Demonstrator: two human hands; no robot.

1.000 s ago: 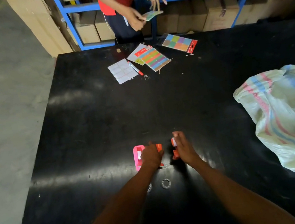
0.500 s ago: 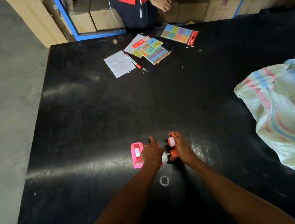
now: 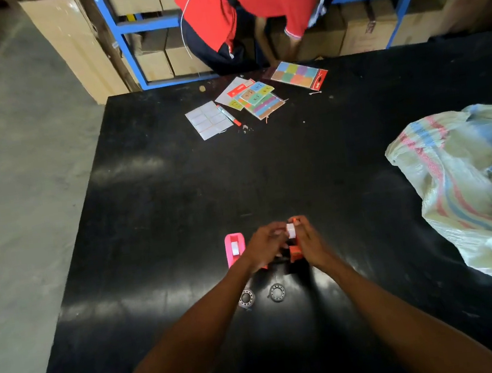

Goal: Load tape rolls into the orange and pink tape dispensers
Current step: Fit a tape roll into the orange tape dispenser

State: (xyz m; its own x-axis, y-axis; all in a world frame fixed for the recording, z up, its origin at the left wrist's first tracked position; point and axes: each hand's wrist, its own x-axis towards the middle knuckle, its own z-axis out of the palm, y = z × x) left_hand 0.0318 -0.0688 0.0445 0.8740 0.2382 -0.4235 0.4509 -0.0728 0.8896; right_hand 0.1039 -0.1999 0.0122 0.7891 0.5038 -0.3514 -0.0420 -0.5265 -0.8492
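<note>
A pink tape dispenser [image 3: 234, 249] lies on the black table [image 3: 177, 194] with a white roll showing in its slot. Just to its right, my right hand [image 3: 310, 242] grips an orange tape dispenser [image 3: 294, 250] that carries a white tape roll [image 3: 290, 230] at its top. My left hand [image 3: 265, 246] has its fingers closed against the left side of the orange dispenser, near the white roll. Another orange piece under my left hand is mostly hidden. Two clear tape rolls [image 3: 246, 297] [image 3: 277, 292] lie flat on the table near my wrists.
A striped woven sack [image 3: 474, 189] covers the table's right side. Coloured label sheets [image 3: 262, 99], a white sticker sheet [image 3: 208, 120] and a red-tipped marker [image 3: 229, 115] lie at the far edge. A person in a red shirt [image 3: 247, 6] bends at blue shelves [image 3: 127, 39] of cardboard boxes.
Both hands have come together on the orange dispenser, and my left hand has shifted right off the table. A second clear roll shows again by my left wrist. The person behind has bent down.
</note>
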